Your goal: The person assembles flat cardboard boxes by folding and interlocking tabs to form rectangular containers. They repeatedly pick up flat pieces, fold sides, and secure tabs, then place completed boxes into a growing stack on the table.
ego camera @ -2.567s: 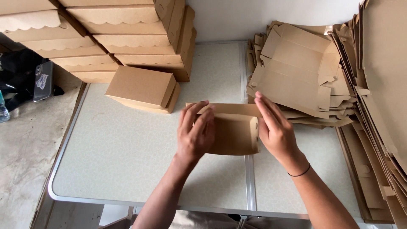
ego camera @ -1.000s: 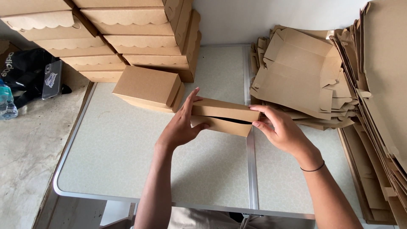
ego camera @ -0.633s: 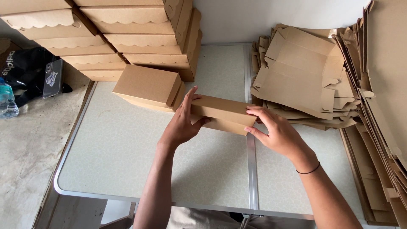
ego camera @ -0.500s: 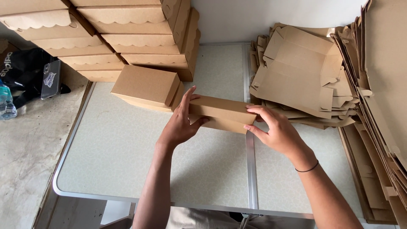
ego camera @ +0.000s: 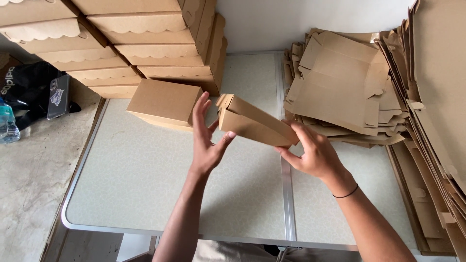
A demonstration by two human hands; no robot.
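Fingers of left hand [ego camera: 206, 140] spread wide, touching end of half-folded brown box [ego camera: 255, 123]; right hand [ego camera: 313, 155] gripping its other end, above pale speckled folding table [ego camera: 141, 189]. Closed box [ego camera: 162, 103] at ten o'clock, scallop-flapped boxes [ego camera: 136, 48] stacked at eleven, flat cardboard blanks [ego camera: 340, 87] at two. Concrete floor [ego camera: 29, 194] at nine.

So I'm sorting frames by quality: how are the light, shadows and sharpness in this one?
Head view: soft, even daylight, with no glare on the table. Only faint shadows under the left hand and beneath the half-folded box that the right hand grips. Hands and box are sharp, with no motion blur. The stack of flat blanks looks crisp, and the right-edge sheets splay slightly from wide-angle distortion.
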